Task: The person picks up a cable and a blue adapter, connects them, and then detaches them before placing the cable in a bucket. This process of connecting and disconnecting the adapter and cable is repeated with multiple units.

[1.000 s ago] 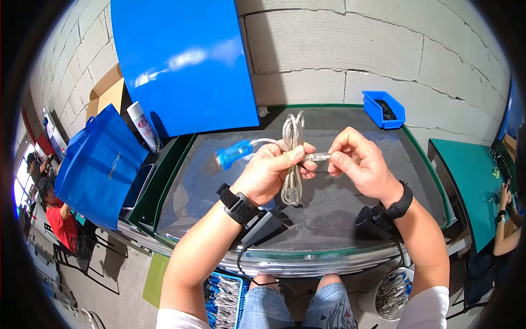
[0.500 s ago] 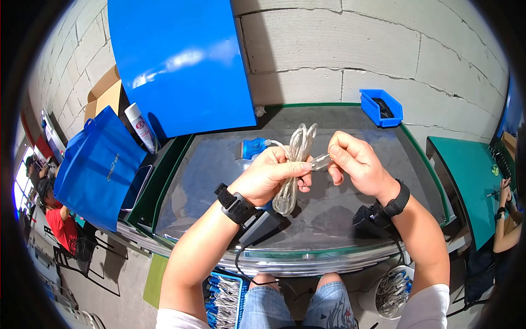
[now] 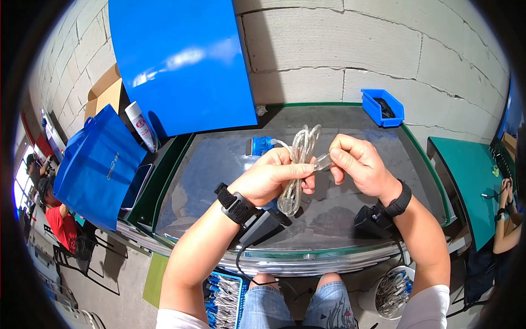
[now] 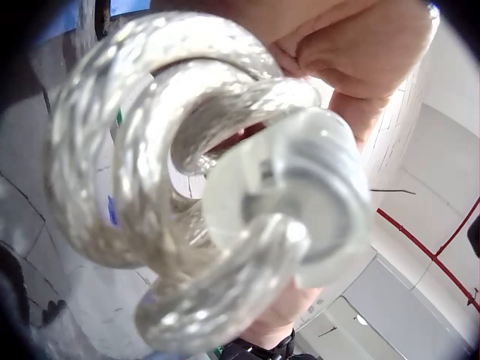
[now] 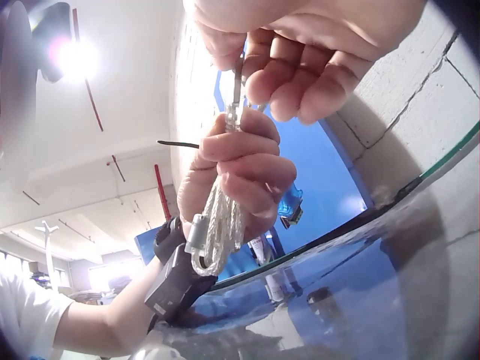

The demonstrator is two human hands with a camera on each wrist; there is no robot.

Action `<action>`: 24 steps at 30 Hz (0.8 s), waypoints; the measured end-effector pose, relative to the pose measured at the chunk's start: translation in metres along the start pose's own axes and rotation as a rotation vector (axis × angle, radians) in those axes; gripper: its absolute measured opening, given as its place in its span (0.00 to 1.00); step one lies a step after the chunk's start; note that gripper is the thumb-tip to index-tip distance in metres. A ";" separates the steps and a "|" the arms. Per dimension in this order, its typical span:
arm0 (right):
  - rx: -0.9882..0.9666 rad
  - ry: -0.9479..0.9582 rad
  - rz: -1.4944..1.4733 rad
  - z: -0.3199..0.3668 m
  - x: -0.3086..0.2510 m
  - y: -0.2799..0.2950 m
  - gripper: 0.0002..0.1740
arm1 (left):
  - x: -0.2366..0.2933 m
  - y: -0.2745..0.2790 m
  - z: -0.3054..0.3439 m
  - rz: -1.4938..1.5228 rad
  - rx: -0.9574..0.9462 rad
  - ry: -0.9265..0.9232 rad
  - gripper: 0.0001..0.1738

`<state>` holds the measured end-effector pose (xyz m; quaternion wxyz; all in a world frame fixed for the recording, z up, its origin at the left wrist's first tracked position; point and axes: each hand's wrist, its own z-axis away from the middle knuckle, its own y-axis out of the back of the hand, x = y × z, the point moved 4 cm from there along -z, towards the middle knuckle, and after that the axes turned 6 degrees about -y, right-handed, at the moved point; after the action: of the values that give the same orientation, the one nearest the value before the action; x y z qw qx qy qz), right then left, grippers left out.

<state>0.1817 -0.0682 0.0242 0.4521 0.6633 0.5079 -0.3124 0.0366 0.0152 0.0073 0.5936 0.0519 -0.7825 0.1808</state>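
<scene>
Item: one cable coil [image 3: 300, 147], clear-sheathed and silvery, at the centre of the frame above the bench [image 3: 323, 222]. The left hand [image 3: 274, 176] is closed round its middle, thumb across the front; loops stand out above and below the fist.

Item: one plug [image 3: 322, 162], clear-bodied, just right of the coil. The right hand [image 3: 361, 164] pinches its outer end between thumb and forefinger, the other fingers curled loosely; its inner end meets the left thumb and fingers.

Item: one blue connector [image 3: 261, 146], translucent, on a short cable run left of the coil, beyond the left hand.

Item: one cylinder [image 4: 300, 187], clear, on the cable, seen close in the left wrist view.

Worn: a black strap on each wrist, each with a dark device.

Surroundings, as I see them: blue panel [image 3: 181, 66], top left of centre; spray can [image 3: 141, 127] and blue bag [image 3: 98, 164], left, with an open box [image 3: 103, 90] behind; blue bin [image 3: 386, 122], upper right, dark contents; green table [image 3: 460, 181], far right; basket [image 3: 243, 290] and bucket [image 3: 369, 302], bottom of frame, both holding cables; person in red [image 3: 60, 225], lower left.
</scene>
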 end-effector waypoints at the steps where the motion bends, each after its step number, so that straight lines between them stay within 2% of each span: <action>1: -0.008 -0.009 -0.004 0.000 0.000 0.000 0.15 | 0.000 -0.001 0.000 -0.026 -0.023 -0.004 0.12; 5: -0.055 -0.076 -0.088 0.001 0.001 0.000 0.16 | -0.002 -0.003 0.001 -0.100 -0.045 -0.025 0.14; 12: -0.088 -0.062 -0.145 0.002 0.000 0.000 0.17 | -0.006 -0.002 -0.001 -0.076 -0.116 -0.039 0.12; 21: 0.047 0.020 -0.218 -0.001 -0.003 -0.002 0.07 | -0.003 -0.002 -0.002 0.021 -0.120 -0.047 0.13; 24: 0.014 0.085 -0.137 -0.001 -0.001 0.003 0.06 | -0.002 0.001 -0.002 -0.021 -0.026 -0.028 0.15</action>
<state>0.1842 -0.0680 0.0268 0.4030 0.6428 0.5687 -0.3178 0.0389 0.0161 0.0052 0.5850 0.0550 -0.7925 0.1637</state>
